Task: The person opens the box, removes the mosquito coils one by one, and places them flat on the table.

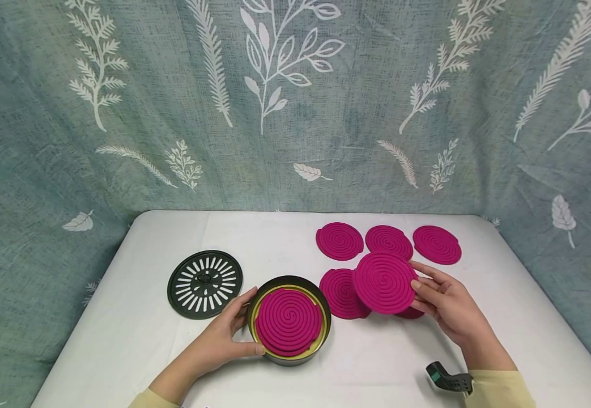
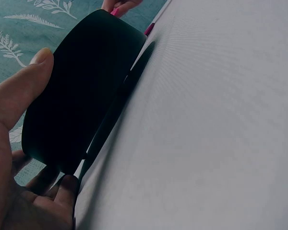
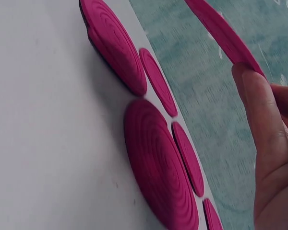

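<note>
My left hand (image 1: 220, 342) grips the left side of a round dark mosquito coil tin (image 1: 327, 328), thumb in front and fingers behind. A magenta mosquito coil (image 1: 289, 322) lies inside it within a yellow ring. Right of the tin, my right hand (image 1: 450, 309) pinches the edge of another flat magenta coil (image 1: 384, 282) between thumb and fingers. That coil is held up off the table, as the right wrist view also shows. Under it, one coil (image 1: 342, 293) is partly covered and a second (image 1: 410, 313) mostly hidden.
Three more magenta coils lie in a back row: left (image 1: 339, 241), middle (image 1: 389, 242) and right (image 1: 437, 245). A black slotted lid (image 1: 205, 284) rests left of the tin. The white table (image 1: 122, 345) meets a leaf-patterned curtain (image 1: 295, 164) behind.
</note>
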